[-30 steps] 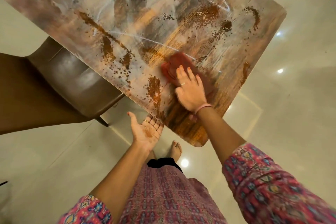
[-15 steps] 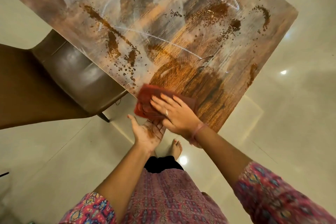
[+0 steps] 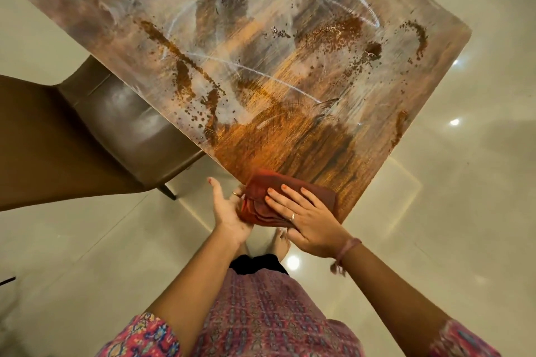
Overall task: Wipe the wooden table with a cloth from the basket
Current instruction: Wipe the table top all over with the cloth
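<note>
- Head view, looking straight down: the cloth (image 3: 285, 203), a folded rust-red wad, sits at the near edge of the table (image 3: 304, 72), half on the wood and half hanging past the rim.
- Her right hand (image 3: 307, 219) lies flat on top of the cloth, fingers straight and spread, pressing it rather than gripping.
- Her left hand (image 3: 229, 211) waits palm-up just below the rim, fingers loose and uncurled, touching the cloth's overhanging end; it holds nothing that I can see.
- What matters for the next move: the cloth's long side runs along the table edge, with the cupped left palm directly beneath its left end and the right hand above it, so anything swept off would drop toward that palm.
- Brown crumbs and smears (image 3: 179, 55) lie further up the top, away from both hands, and the strip just ahead of the cloth looks darker and cleaner.
- I'd guess plenty of wiping remains, and the right hand is the one placed to carry the cloth back up.
- A chair (image 3: 121, 124) stands tucked at the left side.
</note>
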A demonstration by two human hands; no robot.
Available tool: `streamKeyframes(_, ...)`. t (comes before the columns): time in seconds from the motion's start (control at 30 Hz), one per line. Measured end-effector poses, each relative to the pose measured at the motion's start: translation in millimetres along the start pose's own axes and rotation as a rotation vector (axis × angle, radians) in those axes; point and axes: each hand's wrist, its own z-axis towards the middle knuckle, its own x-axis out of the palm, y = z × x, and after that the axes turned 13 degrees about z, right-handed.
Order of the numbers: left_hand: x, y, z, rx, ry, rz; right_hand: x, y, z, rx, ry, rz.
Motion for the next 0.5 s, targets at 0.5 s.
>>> streamKeyframes(0.5,28,12,-9,0.071,-0.140,0.235,-86,-42,148,0.437,-0.313,0.026)
